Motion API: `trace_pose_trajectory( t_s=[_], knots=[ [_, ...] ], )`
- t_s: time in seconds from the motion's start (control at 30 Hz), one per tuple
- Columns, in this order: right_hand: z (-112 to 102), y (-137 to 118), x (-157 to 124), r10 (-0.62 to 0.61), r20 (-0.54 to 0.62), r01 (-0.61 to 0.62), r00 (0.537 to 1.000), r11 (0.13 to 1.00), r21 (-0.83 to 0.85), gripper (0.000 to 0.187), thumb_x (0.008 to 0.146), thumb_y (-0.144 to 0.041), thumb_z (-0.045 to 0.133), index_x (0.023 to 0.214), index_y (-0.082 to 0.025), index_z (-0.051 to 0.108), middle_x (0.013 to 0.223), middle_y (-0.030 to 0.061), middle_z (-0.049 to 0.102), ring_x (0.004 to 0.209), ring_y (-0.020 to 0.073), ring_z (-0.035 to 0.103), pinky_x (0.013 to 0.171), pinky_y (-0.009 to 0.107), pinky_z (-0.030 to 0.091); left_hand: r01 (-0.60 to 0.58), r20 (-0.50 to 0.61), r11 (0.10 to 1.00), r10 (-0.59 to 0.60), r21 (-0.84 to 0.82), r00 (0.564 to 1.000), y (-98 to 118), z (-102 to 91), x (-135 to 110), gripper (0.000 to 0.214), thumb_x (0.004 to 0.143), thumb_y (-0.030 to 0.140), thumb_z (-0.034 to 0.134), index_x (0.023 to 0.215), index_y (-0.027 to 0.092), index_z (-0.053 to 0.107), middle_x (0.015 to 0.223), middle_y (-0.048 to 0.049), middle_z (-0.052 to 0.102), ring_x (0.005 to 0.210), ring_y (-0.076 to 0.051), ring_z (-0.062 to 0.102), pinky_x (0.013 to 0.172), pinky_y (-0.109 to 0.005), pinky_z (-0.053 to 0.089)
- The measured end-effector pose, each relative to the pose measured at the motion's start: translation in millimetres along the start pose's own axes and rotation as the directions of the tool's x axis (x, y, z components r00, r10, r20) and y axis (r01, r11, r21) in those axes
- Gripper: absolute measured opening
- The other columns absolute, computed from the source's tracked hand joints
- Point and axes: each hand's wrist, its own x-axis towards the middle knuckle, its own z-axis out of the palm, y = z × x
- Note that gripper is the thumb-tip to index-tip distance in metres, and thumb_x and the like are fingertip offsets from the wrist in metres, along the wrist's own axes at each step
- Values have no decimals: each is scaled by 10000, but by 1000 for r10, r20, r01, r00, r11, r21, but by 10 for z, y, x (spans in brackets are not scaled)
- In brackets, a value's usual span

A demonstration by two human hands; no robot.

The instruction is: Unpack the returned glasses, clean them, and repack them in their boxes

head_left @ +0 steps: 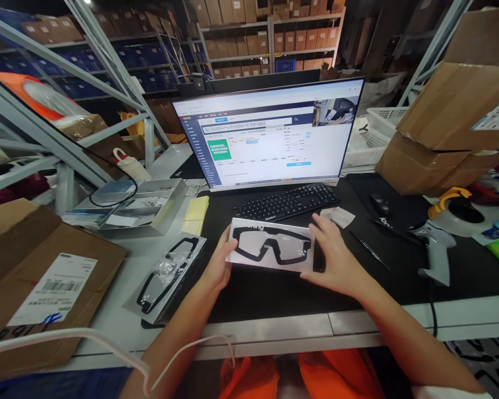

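Holding white box (271, 265); left fingers (230, 247) mostly hidden.

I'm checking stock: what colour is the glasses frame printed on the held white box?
Black frame; head view.

the grey desk (112, 310) bears a black mat (270, 296) and yellow paper (194, 217).

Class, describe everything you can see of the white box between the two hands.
The white box is long, apparently cardboard, its face showing large black-framed glasses, with pale dots at the right and partly readable lettering along the top. Whether its ends are sealed cannot be told. It is held lengthwise, slightly tilted, face towards the viewer, over the black mat and in front of the keyboard. The left hand grips one end; the right hand holds the other.
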Motion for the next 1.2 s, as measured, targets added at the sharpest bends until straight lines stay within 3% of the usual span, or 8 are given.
trace_pose_trajectory(
  t_s=[0.1, 0.23, 0.4, 0.47, 0.57, 0.7, 1.0, 1.2],
  knots=[
    [65, -167, -35, 96, 147, -64, 985, 976, -207, 1071, 735, -399, 827, 1604, -293, 210, 1637, 196, 280, 1511, 454, 245, 1166, 763, 165, 35, -5, 997, -35, 64, 999, -30, -10, -7, 883, 693, 438, 851, 1471, 224, 493, 1186, -76, 729, 1171, -325, 660, 1025, -408, 498],
    [100, -45, -29, 138, 159, -91, 978, 958, -270, 1036, 753, -319, 806, 1610, -293, 225, 1447, 211, 498, 1372, 447, 452, 1131, 794, 194, 20, 47, 994, -25, 109, 999, -15, -41, -15, 912, 731, 531, 829, 1508, 230, 457, 1219, -90, 703, 1138, -309, 663, 971, -378, 496],
    [77, 204, -29, 158, 126, -165, 979, 985, 45, 1300, 641, -531, 881, 1645, -257, 102, 1500, 183, 483, 1387, 415, 478, 1174, 635, 336, -249, 321, 968, 249, -44, 914, 90, -32, -112, 1120, 530, 717, 869, 1479, 244, 512, 1405, -138, 602, 1338, -387, 531, 1067, -443, 464],
    [125, 173, -53, 180, 178, -211, 968, 961, 177, 1383, 587, -592, 896, 1649, -235, 85, 1545, 193, 448, 1410, 411, 467, 1154, 582, 397, -287, 359, 958, 278, -30, 891, 112, -37, -192, 1167, 428, 697, 918, 1442, 245, 557, 1431, -151, 584, 1421, -427, 437, 1140, -493, 413],
    [242, 48, -91, 137, 314, -226, 939, 937, 268, 1409, 538, -621, 909, 1647, -224, 136, 1554, 207, 450, 1412, 417, 472, 1140, 575, 420, -370, 279, 929, 361, -23, 890, 90, -69, -326, 1208, 443, 680, 922, 1497, 285, 483, 1458, -137, 566, 1463, -432, 381, 1179, -520, 379],
    [361, -48, -89, 130, 345, -226, 929, 941, 253, 1330, 580, -586, 902, 1640, -216, 189, 1561, 203, 446, 1441, 411, 439, 1157, 568, 410, -505, 170, 861, 508, -64, 845, -5, -64, -415, 1167, 589, 726, 833, 1573, 325, 350, 1538, -89, 495, 1465, -394, 396, 1215, -452, 343],
    [376, -116, 20, 177, 402, -298, 898, 918, 263, 1140, 697, -410, 844, 1632, -247, 212, 1635, 167, 347, 1508, 371, 341, 1211, 568, 338, -586, -110, 791, 576, -176, 810, 64, -25, -179, 919, 662, 773, 725, 1420, 292, 525, 1238, -83, 670, 1215, -348, 617, 1085, -435, 456],
    [308, -251, 13, 197, 458, -313, 867, 930, 193, 1178, 733, -460, 810, 1649, -271, 94, 1672, 150, 263, 1562, 418, 132, 1226, 685, 170, -704, -194, 654, 679, -277, 708, 29, 45, -157, 760, 785, 732, 625, 1346, 222, 572, 1219, -120, 669, 1161, -311, 622, 1040, -428, 480]
  ],
)
